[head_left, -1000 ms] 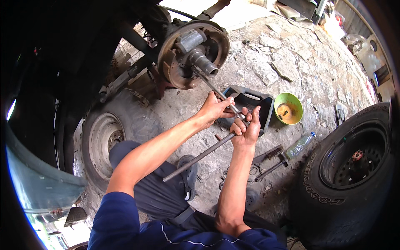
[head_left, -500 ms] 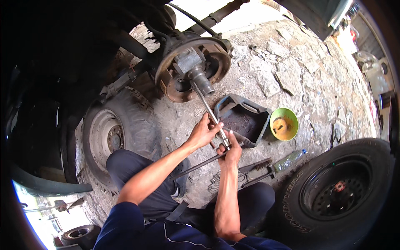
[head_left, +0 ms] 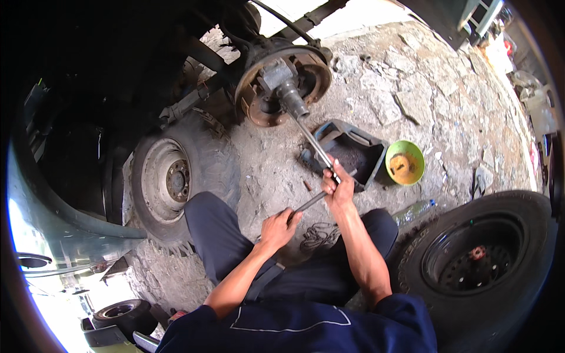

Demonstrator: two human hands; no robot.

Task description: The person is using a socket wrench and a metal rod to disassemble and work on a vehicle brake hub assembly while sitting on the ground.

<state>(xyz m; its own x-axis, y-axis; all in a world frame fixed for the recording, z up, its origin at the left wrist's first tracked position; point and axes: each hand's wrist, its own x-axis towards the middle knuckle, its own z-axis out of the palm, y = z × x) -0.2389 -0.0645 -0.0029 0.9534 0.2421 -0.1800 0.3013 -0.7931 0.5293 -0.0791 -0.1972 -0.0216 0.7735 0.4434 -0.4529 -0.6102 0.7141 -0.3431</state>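
My right hand (head_left: 339, 187) is closed around the corner of a socket wrench, where its long silver extension (head_left: 316, 146) meets a dark bar handle (head_left: 312, 202). Lower down, my left hand (head_left: 280, 228) grips that handle near its free end. The extension slants up and away to the wheel-less axle hub, its far end by the steel spindle (head_left: 292, 99); exactly what it touches there is hidden. Around the spindle is a rusty round backing plate (head_left: 265, 115).
Left of my knee leans a worn wheel (head_left: 176, 179). Beyond my right hand lie a cut-open dark container (head_left: 347, 126) and a green bowl (head_left: 406, 160) with orange-brown contents. A large tyre (head_left: 477, 259), a plastic bottle (head_left: 415, 212) and a coiled cord (head_left: 319, 235) are nearby.
My left hand has left the silver extension and now holds the bar handle. My right hand stays at the joint, moved slightly up and right. The whole view has shifted.
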